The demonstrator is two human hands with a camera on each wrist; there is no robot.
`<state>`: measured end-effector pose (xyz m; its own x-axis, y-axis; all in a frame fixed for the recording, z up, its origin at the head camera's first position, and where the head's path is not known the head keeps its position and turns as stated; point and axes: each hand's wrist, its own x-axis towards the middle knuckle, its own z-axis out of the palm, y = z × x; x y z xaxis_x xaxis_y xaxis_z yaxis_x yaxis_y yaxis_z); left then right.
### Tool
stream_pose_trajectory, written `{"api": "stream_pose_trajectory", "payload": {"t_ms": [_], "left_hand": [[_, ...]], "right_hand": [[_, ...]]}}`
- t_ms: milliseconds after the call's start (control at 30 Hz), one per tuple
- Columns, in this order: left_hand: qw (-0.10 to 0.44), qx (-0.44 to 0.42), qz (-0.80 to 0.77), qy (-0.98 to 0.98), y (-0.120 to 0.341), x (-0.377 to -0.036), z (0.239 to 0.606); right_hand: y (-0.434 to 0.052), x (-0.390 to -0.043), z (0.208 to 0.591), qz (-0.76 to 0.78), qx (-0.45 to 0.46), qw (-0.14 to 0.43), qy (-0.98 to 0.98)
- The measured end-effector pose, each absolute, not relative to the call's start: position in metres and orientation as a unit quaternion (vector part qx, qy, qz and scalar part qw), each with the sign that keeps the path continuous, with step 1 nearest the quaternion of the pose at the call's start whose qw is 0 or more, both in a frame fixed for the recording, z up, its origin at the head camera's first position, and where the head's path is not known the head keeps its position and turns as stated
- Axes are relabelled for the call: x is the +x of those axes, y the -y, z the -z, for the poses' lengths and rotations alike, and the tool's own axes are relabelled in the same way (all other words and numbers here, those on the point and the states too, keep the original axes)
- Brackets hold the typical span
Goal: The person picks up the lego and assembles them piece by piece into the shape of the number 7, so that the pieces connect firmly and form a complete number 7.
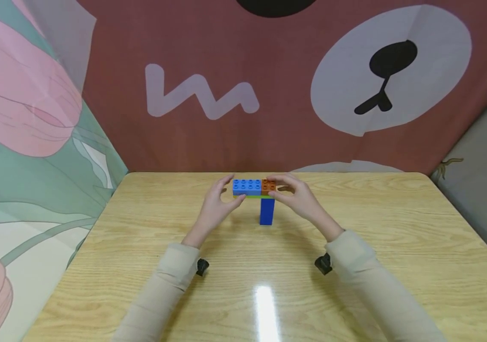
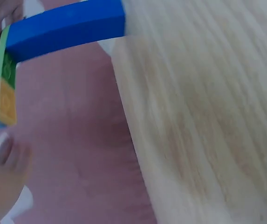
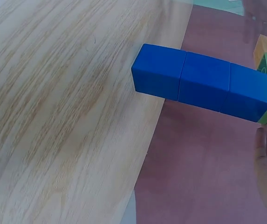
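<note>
A light blue toy building brick (image 1: 246,186) and an orange brick (image 1: 268,186) lie side by side on a thin green plate (image 1: 253,196). Below the plate's right part stands a dark blue column (image 1: 266,212); the right wrist view shows it as 3 stacked blocks. A yellow piece (image 2: 4,102) shows at the plate's left end in the left wrist view. My left hand (image 1: 217,204) grips the light blue brick, thumb along its front and a finger at its back corner. With thumb and forefinger, my right hand (image 1: 300,197) pinches the orange brick.
The pale wooden table (image 1: 140,280) carries the column near its far edge. Directly behind hangs a reddish-brown cloth (image 1: 209,142) with a cartoon print. Dark wrist mounts (image 1: 323,263) show under both sleeves.
</note>
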<state>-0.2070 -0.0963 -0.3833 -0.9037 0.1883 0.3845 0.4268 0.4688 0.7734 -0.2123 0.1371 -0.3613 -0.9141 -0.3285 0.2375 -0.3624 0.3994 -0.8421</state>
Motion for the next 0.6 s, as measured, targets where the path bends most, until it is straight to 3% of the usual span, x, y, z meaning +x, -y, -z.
{"api": "stream_pose_trajectory", "payload": {"t_ms": [167, 233, 333, 500, 600], "left_hand": [[0.338, -0.302, 0.217, 0.865, 0.085, -0.204, 0.384], [0.395, -0.334, 0.123, 0.847, 0.08, -0.203, 0.384], [0.417, -0.36, 0.04, 0.833, 0.075, -0.202, 0.384], [0.399, -0.364, 0.003, 0.842, 0.072, -0.201, 0.386], [0.397, -0.36, 0.001, 0.844, 0.071, -0.201, 0.386]], "right_hand": [[-0.139, -0.214, 0.364, -0.502, 0.222, 0.027, 0.836], [-0.139, -0.214, 0.365, -0.498, 0.228, 0.038, 0.836], [-0.139, -0.214, 0.368, -0.495, 0.236, 0.056, 0.834], [-0.137, -0.212, 0.372, -0.477, 0.258, 0.095, 0.835], [-0.136, -0.211, 0.376, -0.44, 0.284, 0.15, 0.839]]}}
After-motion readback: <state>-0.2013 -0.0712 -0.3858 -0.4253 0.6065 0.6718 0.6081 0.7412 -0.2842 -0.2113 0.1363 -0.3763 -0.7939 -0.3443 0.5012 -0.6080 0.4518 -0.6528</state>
